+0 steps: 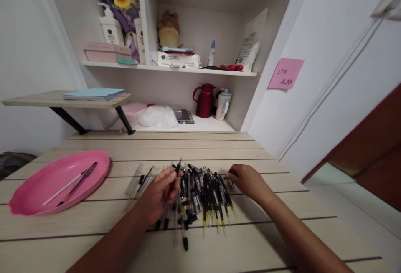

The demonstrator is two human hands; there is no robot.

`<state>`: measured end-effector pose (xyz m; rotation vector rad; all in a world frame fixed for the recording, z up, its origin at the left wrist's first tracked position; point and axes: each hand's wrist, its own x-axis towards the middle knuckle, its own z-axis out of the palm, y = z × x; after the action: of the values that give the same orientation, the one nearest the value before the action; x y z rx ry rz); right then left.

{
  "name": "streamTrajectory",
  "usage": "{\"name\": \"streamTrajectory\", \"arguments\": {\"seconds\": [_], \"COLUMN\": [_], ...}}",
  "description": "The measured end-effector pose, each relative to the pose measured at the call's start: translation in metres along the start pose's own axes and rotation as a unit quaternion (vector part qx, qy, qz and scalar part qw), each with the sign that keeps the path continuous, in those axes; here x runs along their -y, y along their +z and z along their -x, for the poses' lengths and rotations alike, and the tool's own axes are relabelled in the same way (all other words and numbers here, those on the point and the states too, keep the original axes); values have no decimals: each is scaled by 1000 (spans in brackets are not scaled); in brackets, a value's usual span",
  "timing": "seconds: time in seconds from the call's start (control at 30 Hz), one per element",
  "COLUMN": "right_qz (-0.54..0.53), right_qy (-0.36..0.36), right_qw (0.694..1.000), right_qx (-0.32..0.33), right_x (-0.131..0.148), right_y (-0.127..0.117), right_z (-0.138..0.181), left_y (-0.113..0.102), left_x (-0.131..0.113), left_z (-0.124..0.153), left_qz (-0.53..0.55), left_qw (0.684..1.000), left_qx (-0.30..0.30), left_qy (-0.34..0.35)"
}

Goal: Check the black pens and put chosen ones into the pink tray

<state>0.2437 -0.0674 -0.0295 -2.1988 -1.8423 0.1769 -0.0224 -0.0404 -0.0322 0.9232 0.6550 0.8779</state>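
Note:
Between the thumb and fingers of my left hand (164,187), a black pen piece (178,168) points its thin tip upward; its lower part is hidden by the hand. My right hand (246,180) is closed at the right edge of the pile, its fingertips down among small clear-and-black parts (231,184); what they grip is hidden. Between the hands lies a heap of pen parts (197,189), with black caps and metal tips. Several ink refills (216,214) with yellow ends point toward me. Clear pen barrels (134,180) lie left of my left hand.
A pink tray (31,198) at the left holds a pen (78,183) and a thin white tube (62,189). Behind it a small raised shelf (40,97) bears blue-covered papers (94,93). At the back, shelving holds a red jug (205,99) and a tumbler (223,104).

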Motion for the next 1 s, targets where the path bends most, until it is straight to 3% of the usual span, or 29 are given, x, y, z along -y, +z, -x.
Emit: {"name": "streamTrajectory", "arguments": {"seconds": [0.23, 0.53, 0.8, 1.0], "right_qz": [97, 83, 67, 36], "right_qy": [39, 56, 30, -28], "right_qw": [994, 995, 997, 999], "right_qx": [16, 19, 18, 26], "right_x": [5, 0, -7, -4], "right_y": [24, 29, 18, 11], "right_z": [5, 2, -8, -22], "left_y": [-4, -3, -3, -3], "left_x": [3, 2, 1, 0], "left_z": [-3, -2, -2, -1], "left_qz": [29, 36, 32, 11], "left_qw": [999, 999, 999, 999], "left_qx": [13, 26, 34, 30], "left_qy": [-7, -14, -16, -16]}}
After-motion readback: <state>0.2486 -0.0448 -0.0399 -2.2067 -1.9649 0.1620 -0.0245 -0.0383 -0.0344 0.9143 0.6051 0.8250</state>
